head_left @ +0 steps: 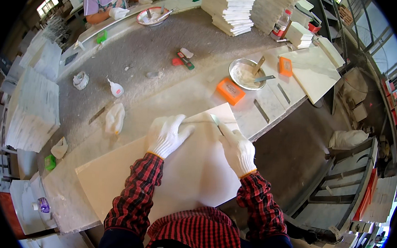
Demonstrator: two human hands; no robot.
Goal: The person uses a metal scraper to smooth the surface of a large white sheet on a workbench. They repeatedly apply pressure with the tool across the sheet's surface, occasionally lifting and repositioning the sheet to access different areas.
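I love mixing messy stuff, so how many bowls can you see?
2. A silver metal bowl sits beside the nearer orange block; a red-rimmed bowl is farther away, near the co-worker. Others may be hidden.

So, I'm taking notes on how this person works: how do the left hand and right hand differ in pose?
The left hand holds no tool, while the right hand grips a small blade. The left hand lies over the far edge of the pale slab, thumb spread; the right hand is at its right edge, one finger extended toward the blade. Both wear white gloves.
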